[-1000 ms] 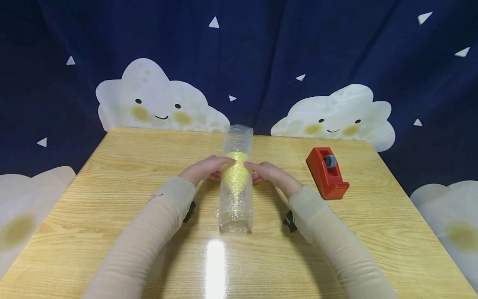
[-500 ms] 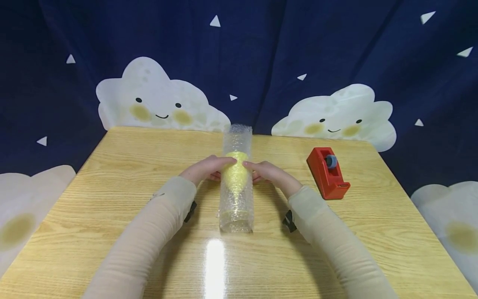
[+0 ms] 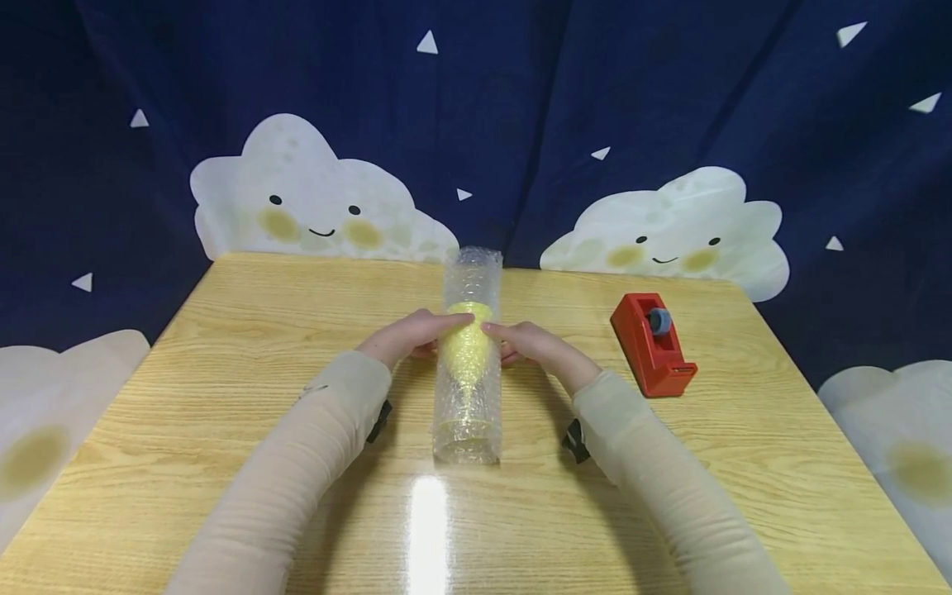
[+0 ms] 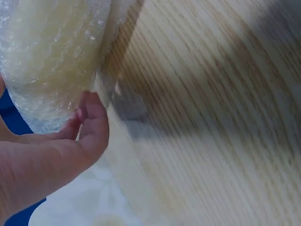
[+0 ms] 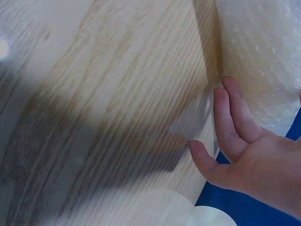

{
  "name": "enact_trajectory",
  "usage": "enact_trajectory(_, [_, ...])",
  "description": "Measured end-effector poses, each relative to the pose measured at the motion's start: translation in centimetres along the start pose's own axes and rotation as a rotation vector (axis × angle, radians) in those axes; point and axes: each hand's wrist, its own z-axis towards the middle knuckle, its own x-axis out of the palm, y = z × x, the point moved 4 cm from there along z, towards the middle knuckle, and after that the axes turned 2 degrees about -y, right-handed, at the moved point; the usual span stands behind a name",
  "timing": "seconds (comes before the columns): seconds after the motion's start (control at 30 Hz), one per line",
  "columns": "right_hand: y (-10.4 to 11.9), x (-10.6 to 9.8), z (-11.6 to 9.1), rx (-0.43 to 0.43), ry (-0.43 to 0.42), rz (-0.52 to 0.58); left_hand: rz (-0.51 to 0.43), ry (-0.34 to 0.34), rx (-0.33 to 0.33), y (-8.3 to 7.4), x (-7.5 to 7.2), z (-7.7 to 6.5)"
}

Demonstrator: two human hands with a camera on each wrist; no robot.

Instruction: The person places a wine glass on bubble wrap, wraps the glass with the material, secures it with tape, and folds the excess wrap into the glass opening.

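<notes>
A yellow goblet [image 3: 467, 355] lies on its side inside a long roll of clear bubble wrap [image 3: 473, 277], its wide bowl away from me and its stem toward me. My left hand [image 3: 409, 335] holds the roll from the left, thumb on top and fingers curled low along its side. From the right, my right hand [image 3: 546, 347] grips it at the same height, its thumb tip close to the left one. In the left wrist view the left fingers [image 4: 96, 120] touch the wrap's lower side. The right fingers [image 5: 225, 117] lie along the wrap in the right wrist view.
A red tape dispenser [image 3: 653, 347] with a small blue-grey roll of tape stands to the right on the wooden table [image 3: 260, 330]. Behind the table's far edge hangs a dark blue curtain [image 3: 491, 99] with clouds and white triangles.
The wrapped roll turns or shifts very slightly to the left, and the thumbs creep a little with it. Both arms and the tape dispenser stay where they were.
</notes>
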Motion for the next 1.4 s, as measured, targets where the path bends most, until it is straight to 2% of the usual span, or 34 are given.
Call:
enact_trajectory(0.23, [-0.10, -0.10, 0.16, -0.011, -0.004, 0.020, -0.034, -0.039, -0.002, -0.09, -0.11, 0.10])
enact_trajectory(0.47, [-0.27, -0.30, 0.13, 0.009, -0.020, 0.003, -0.110, 0.011, -0.021, 0.11, -0.22, 0.44])
enact_trajectory(0.57, [-0.28, -0.32, 0.06, 0.018, -0.027, -0.006, -0.091, 0.023, -0.011, 0.13, -0.20, 0.41])
enact_trajectory(0.83, [-0.23, -0.29, -0.15, 0.013, -0.035, -0.003, 0.019, -0.008, 0.003, 0.12, -0.24, 0.31])
enact_trajectory(1.13, [-0.15, -0.19, -0.13, 0.008, -0.028, 0.021, -0.059, 0.026, -0.060, -0.12, -0.07, 0.12])
enact_trajectory(1.4, [-0.40, -0.09, 0.07, 0.014, -0.026, 0.039, -0.129, 0.030, -0.057, -0.56, 0.32, 0.20])
